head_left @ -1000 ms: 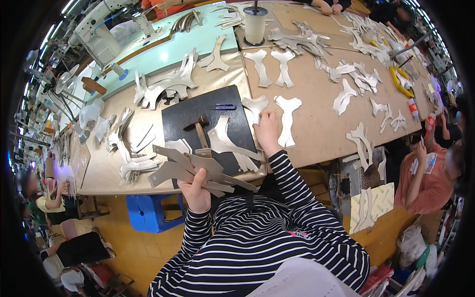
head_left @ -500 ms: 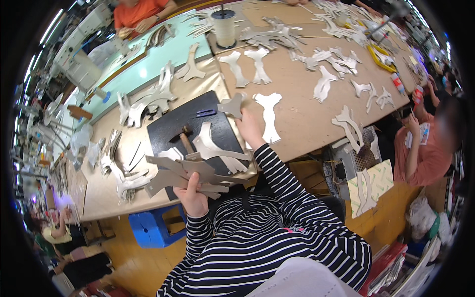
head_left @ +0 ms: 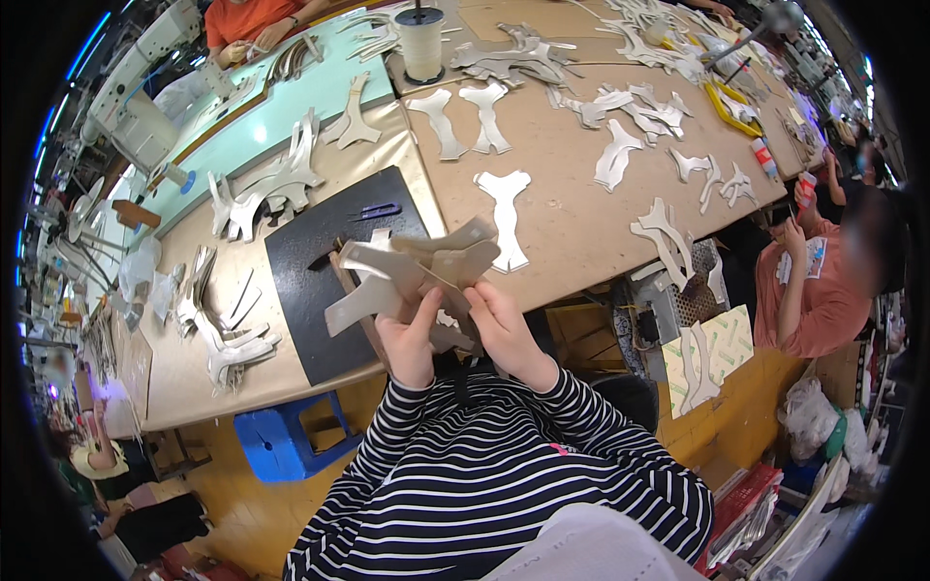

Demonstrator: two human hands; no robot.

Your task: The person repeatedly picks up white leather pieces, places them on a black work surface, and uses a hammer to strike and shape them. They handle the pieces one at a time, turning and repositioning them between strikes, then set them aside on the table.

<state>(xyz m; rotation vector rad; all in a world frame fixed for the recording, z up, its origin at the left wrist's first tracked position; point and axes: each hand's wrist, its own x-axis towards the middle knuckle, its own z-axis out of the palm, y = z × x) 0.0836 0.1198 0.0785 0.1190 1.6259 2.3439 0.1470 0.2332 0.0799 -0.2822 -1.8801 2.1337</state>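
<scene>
Both hands are in front of my body at the table's near edge, holding a fanned bundle of flat grey-beige cut pieces (head_left: 386,274) that look like leather. My left hand (head_left: 411,339) pinches the bundle from the left, thumb on top. My right hand (head_left: 506,334) grips a blurred piece (head_left: 467,263) at the bundle's right side. Beneath the bundle lies a black mat (head_left: 310,290), with purple thread snips (head_left: 377,211) on it. A hammer is mostly hidden behind the pieces. Just beyond my right hand, a white waisted cut piece (head_left: 504,218) lies flat.
More cut pieces lie in piles left (head_left: 225,339) and far right (head_left: 630,107). A thread spool (head_left: 422,46) stands at the back. A blue stool (head_left: 291,441) is below the table's left edge. Co-workers sit across the table and at right, one in a pink top (head_left: 823,290).
My right hand has come back from beside the white piece to the bundle, bringing a grey piece. My left hand and the bundle have shifted right and up, over the hammer.
</scene>
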